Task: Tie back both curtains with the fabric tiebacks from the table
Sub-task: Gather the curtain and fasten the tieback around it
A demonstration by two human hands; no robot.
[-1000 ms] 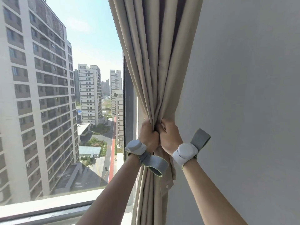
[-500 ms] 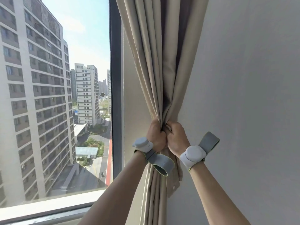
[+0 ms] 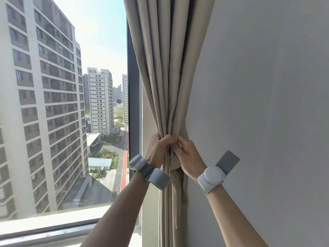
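A beige curtain (image 3: 167,77) hangs gathered into a tight bunch beside the grey wall. My left hand (image 3: 158,150) grips the bunch from its left side. My right hand (image 3: 188,154) grips it from the right, pinching a fold of beige fabric (image 3: 175,162) that hangs down between the two hands. I cannot tell whether that fold is a tieback or part of the curtain. Both hands touch each other at the gathered point. Each wrist wears a white and grey band.
A large window (image 3: 62,113) fills the left, with a dark vertical frame (image 3: 133,104) next to the curtain. A pale sill (image 3: 53,223) runs along the bottom left. A plain grey wall (image 3: 267,104) fills the right.
The gathered curtain and both hands have shifted right toward the wall, baring more of the dark window frame. My right hand's fingers have loosened and now pinch a hanging fold.
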